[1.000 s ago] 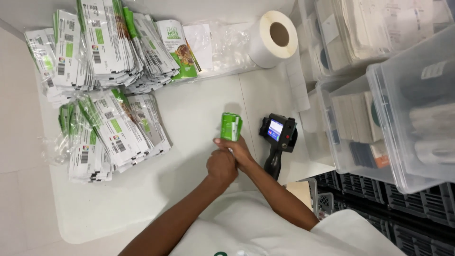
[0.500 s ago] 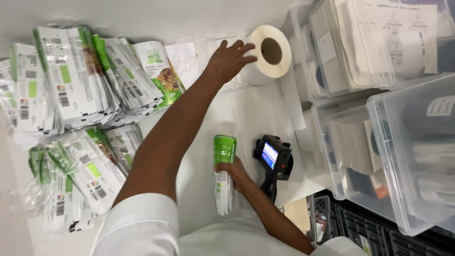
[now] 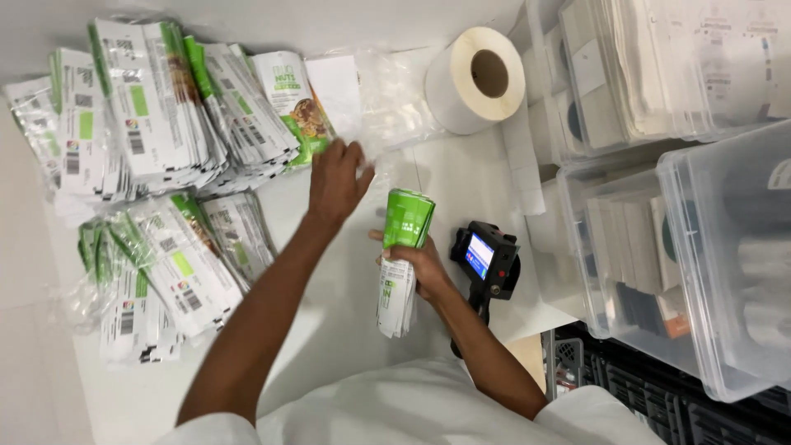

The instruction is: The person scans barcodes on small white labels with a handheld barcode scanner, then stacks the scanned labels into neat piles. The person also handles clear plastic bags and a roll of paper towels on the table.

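Note:
My right hand (image 3: 422, 270) grips a bundle of green-and-white pouches (image 3: 402, 262), held upright over the white table (image 3: 338, 330). My left hand (image 3: 334, 183) hovers above the table, just left of the bundle's green top. Its fingers are spread and slightly blurred, and I see nothing held in them. It is beside a pouch with a food picture (image 3: 295, 103) and a crumpled clear plastic bag (image 3: 387, 99). A black handheld printer with a lit blue screen (image 3: 484, 257) lies just right of my right hand.
Stacks of matching pouches (image 3: 156, 107) fill the table's upper left, with more pouches (image 3: 165, 272) lower left. A white label roll (image 3: 476, 79) with a trailing strip sits at the back. Clear plastic bins (image 3: 709, 247) holding papers stand at the right, and black crates (image 3: 659, 404) sit below them.
My left hand reached from beside my right hand up to the label roll, then drew back toward the bundle. My right hand kept hold of the pouches and raised them slightly.

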